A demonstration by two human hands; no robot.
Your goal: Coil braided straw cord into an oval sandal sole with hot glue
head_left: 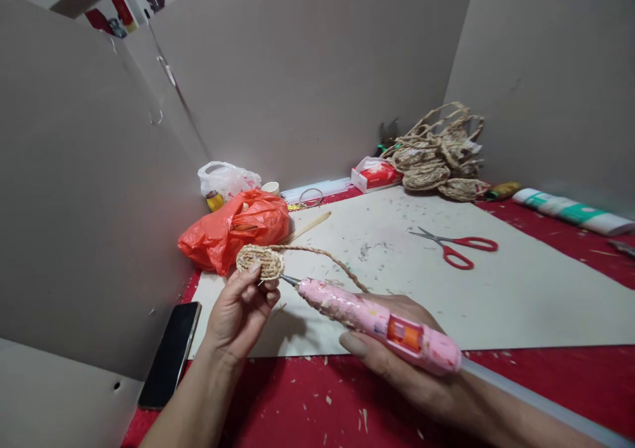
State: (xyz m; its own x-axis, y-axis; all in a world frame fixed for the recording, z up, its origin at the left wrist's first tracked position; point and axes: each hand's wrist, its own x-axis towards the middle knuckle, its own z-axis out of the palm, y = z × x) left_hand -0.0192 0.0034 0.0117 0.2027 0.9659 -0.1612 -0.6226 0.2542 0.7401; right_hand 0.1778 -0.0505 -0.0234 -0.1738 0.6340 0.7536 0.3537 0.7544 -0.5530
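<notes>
My left hand (245, 309) pinches a small oval coil of braided straw cord (261, 261) between thumb and fingers. From the coil, a loose length of the cord (327, 255) runs right and down toward my right hand. A pink glue gun (357, 306) lies in my right hand (397, 355), its metal nozzle touching or very near the coil's right edge. A clear glue stick (536, 398) sticks out of the gun's rear. The right fingers are partly hidden behind the gun.
A pale board (520, 302) covers part of the red tabletop (297, 402). Red-handled scissors (454, 243) lie on it. Around it are an orange plastic bag (238, 226), a phone (171, 355), a tissue pack (376, 173) and straw cord bundles (431, 160). Grey panels enclose the table.
</notes>
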